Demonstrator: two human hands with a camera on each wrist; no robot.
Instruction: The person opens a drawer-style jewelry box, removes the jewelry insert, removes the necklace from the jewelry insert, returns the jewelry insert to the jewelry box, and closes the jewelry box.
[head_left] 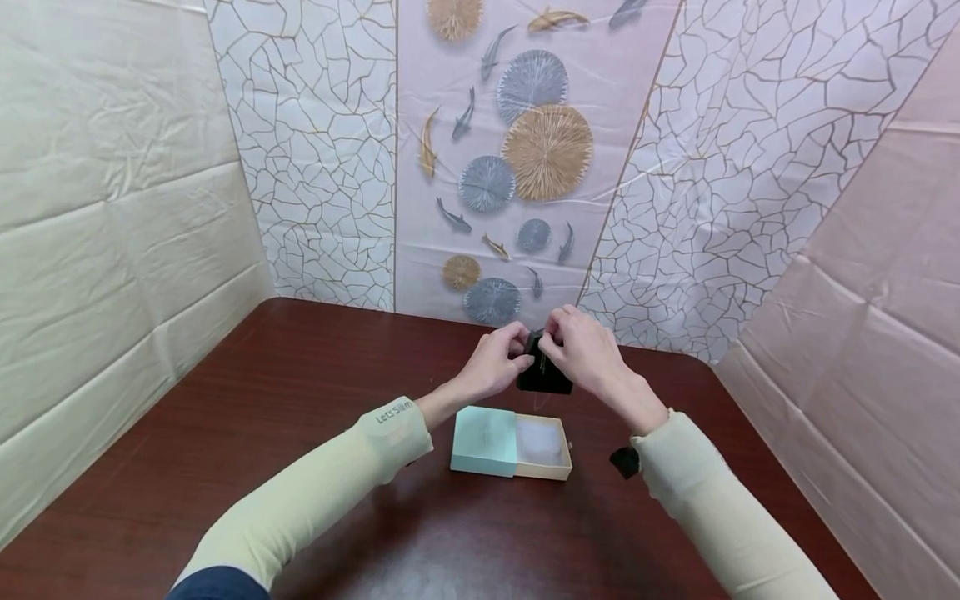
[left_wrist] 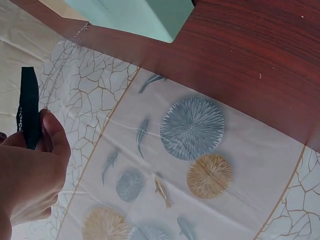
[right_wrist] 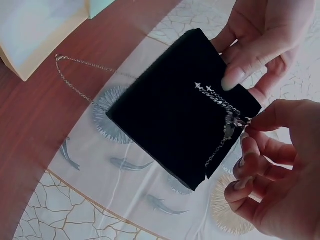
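My left hand (head_left: 489, 367) grips a square black jewelry pad (right_wrist: 155, 102) by its edge, thumb on its face, above the far part of the table. A silver necklace (right_wrist: 218, 100) with small star charms lies across the pad's face. At the pad's edge, my right hand (right_wrist: 280, 165) pinches the necklace between thumb and index finger. Part of the chain (left_wrist: 80, 35) hangs in a loop below the pad. In the left wrist view the pad is seen edge-on, with my left hand (left_wrist: 32, 175) at its lower end.
Nearer than the hands, a turquoise box sleeve (head_left: 483, 442) rests on the dark red table (head_left: 337, 350). Its cream drawer (head_left: 543, 472) is pulled partway out to the right, with white padding (head_left: 540, 440) inside. Patterned fabric (head_left: 322, 150) hangs behind the table.
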